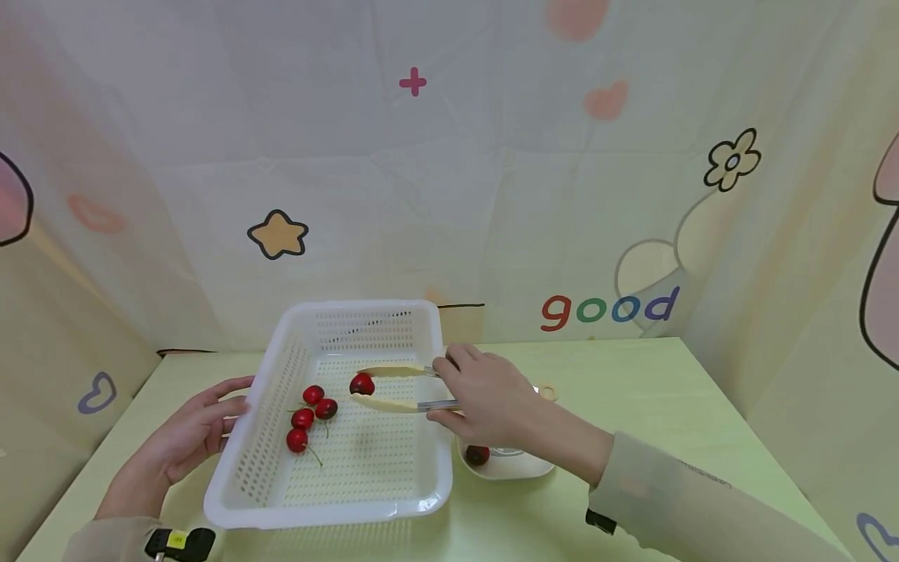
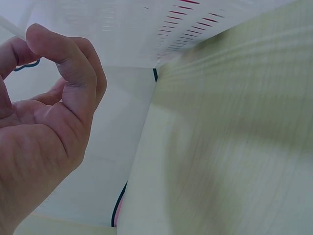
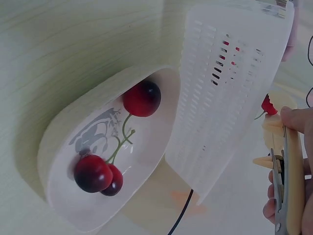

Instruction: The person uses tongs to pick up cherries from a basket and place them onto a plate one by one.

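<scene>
My right hand point(image 1: 492, 394) grips a pair of tongs point(image 1: 400, 405) with pale tips and metal arms, reaching over the white basket point(image 1: 232, 507). Between the tong tips is a dark red cherry point(image 1: 361, 383), above the basket floor. Several other cherries point(image 1: 303, 419), some with green stems, lie in the basket's left half. My left hand point(image 1: 200, 425) is at the basket's left side, its curled fingers point(image 2: 80, 73) holding the rim. Right of the basket, partly hidden under my right forearm, stands a small white bowl point(image 3: 58, 147) with three cherries point(image 3: 93, 174) in it.
The basket and bowl stand close together on a pale green wood-grain table point(image 1: 632, 445). A printed cloth point(image 1: 492, 195) hangs behind the table and along both sides. A dark device point(image 1: 180, 542) is strapped at the left wrist.
</scene>
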`<state>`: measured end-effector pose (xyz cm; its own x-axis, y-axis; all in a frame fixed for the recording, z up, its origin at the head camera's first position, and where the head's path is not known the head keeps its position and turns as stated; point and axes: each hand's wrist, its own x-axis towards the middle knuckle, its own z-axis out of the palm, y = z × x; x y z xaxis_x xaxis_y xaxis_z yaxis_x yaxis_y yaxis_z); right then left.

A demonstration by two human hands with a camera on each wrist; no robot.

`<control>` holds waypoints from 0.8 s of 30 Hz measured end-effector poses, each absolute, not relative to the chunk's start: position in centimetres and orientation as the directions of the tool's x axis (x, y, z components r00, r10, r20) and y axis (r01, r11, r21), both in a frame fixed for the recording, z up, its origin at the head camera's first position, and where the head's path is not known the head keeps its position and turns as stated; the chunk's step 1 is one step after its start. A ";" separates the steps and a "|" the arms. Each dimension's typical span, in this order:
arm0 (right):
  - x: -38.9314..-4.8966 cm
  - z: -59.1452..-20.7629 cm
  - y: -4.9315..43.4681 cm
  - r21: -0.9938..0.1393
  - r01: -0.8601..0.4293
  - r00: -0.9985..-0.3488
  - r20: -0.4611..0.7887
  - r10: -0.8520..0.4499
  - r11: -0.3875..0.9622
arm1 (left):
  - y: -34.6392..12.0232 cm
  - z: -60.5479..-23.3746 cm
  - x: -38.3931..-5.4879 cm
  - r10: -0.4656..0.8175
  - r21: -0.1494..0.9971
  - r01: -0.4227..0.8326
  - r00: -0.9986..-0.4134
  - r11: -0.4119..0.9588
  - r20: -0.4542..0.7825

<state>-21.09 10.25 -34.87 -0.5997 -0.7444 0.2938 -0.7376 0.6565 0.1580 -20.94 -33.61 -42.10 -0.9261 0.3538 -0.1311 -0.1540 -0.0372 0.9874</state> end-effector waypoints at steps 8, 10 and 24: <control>-20.7 -35.3 12.3 0.111 -0.732 -0.607 0.343 -0.717 0.672 | -33.6 -42.2 -20.9 0.343 0.988 -0.150 -0.930 -0.031 -0.131; -20.5 -35.3 12.7 0.097 -0.729 -0.614 0.344 -0.710 0.677 | -33.5 -42.1 -20.9 0.338 0.988 -0.151 -0.932 -0.031 -0.132; -19.6 -36.7 15.8 0.036 -0.723 -0.626 0.388 -0.676 0.690 | -33.4 -42.0 -20.8 0.324 0.987 -0.162 -0.935 -0.019 -0.147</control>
